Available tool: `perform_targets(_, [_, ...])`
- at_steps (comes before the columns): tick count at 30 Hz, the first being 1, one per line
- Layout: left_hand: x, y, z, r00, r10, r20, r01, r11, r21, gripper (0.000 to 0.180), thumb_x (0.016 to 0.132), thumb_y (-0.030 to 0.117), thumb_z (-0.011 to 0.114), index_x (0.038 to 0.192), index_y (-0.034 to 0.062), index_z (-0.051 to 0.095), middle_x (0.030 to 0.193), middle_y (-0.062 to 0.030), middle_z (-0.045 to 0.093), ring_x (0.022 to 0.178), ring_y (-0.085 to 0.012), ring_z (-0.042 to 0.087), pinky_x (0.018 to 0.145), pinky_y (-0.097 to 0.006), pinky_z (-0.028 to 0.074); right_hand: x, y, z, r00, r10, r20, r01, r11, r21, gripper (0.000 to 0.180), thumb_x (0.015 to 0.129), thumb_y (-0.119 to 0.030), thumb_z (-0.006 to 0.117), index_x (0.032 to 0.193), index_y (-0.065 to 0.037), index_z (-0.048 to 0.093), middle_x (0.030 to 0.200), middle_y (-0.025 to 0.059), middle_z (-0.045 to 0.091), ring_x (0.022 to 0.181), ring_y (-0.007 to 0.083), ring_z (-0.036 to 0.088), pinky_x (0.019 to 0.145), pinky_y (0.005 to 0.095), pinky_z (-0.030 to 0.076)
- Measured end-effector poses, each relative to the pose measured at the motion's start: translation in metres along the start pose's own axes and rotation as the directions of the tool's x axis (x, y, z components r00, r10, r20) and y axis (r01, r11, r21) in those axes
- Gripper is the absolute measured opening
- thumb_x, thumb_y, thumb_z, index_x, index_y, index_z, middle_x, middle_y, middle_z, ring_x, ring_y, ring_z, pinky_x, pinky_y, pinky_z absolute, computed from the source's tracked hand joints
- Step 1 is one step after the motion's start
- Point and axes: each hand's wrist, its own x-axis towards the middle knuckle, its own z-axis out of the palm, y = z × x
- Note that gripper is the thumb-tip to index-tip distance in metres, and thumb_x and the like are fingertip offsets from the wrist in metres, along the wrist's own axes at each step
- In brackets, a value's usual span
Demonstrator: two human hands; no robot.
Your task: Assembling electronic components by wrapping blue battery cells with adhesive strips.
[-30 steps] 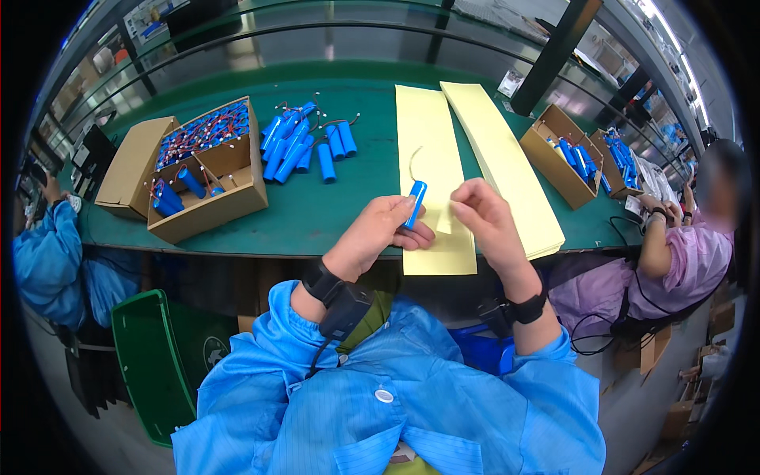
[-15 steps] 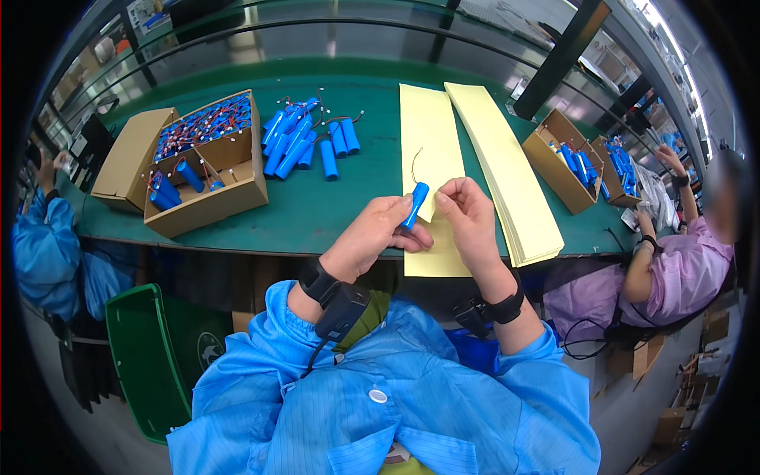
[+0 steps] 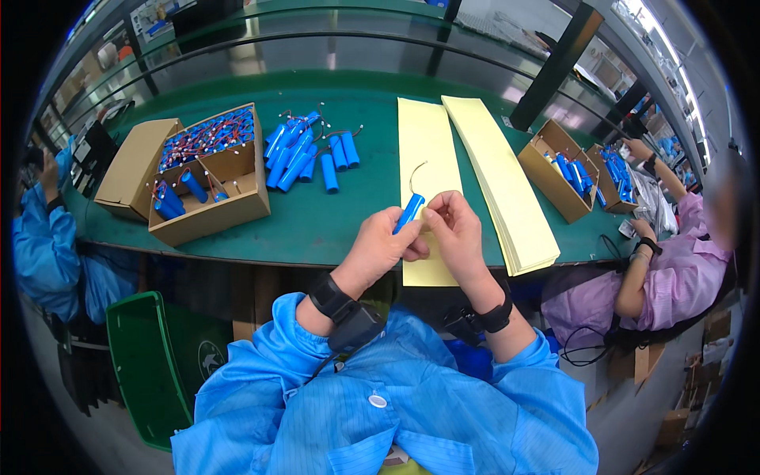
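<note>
A blue cylindrical battery cell point(image 3: 409, 214) with a thin wire lead at its far end is held tilted in my left hand point(image 3: 375, 247), thumb and fingers closed round its near part. My right hand point(image 3: 459, 237) is pinched close against the cell's right side. A small pale yellow piece point(image 3: 420, 213) shows between the cell and the right fingertips; its exact outline is hard to make out. Both hands are over the near end of a yellow sheet point(image 3: 428, 150). To its right lies a stack of long yellow sheets point(image 3: 503, 190).
Loose blue cells point(image 3: 297, 150) lie in a pile behind my left hand. Further left stands a cardboard box point(image 3: 210, 222) filled with wired cells. Two smaller boxes of cells, one a brown carton point(image 3: 558, 178), stand right, near a co-worker in pink point(image 3: 681, 261). A green bin point(image 3: 150, 372) is below left.
My right hand has moved down and left, up against the cell. My left hand has shifted slightly down, with its thumb now further over the cell. The view has tilted a little.
</note>
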Motion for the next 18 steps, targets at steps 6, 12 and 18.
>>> perform_targets(6, [-0.016,0.019,0.013,0.959,0.236,-0.157,-0.205,0.960,0.192,0.020,0.094,0.017,0.047,0.096,-0.0027,0.051,0.073,-0.0086,0.063,0.065,-0.0145,0.064,0.059,-0.026,0.052,-0.001,-0.054,-0.024,0.983,-0.151,-0.106,0.093,0.902,-0.421,0.066,0.080,-0.013,0.067,0.137,-0.006,0.036,0.127,0.0206,0.048,0.115,0.0279,0.050,0.085,0.0338,0.048])
perform_targets(12, [-0.042,0.040,0.039,0.938,0.338,0.080,-0.346,0.891,0.293,0.021,0.095,0.020,0.046,0.093,-0.0009,0.051,0.067,-0.0068,0.060,0.058,-0.0152,0.061,0.054,-0.026,0.049,-0.005,-0.038,-0.041,0.900,0.146,0.410,-0.383,0.714,0.586,0.041,0.086,-0.019,0.063,0.115,0.007,0.054,0.115,0.0193,0.058,0.104,0.0231,0.058,0.087,0.0335,0.047])
perform_targets(18, [-0.052,0.056,0.029,0.874,0.059,0.483,0.104,0.947,-0.303,0.030,0.097,0.026,0.039,0.092,-0.0010,0.051,0.063,-0.0081,0.057,0.052,-0.0174,0.060,0.048,-0.024,0.049,-0.025,-0.035,-0.033,0.882,-0.037,0.469,-0.432,0.335,0.838,0.036,0.078,-0.025,0.070,0.099,0.002,0.057,0.113,0.0251,0.056,0.114,0.0374,0.051,0.097,0.0455,0.042])
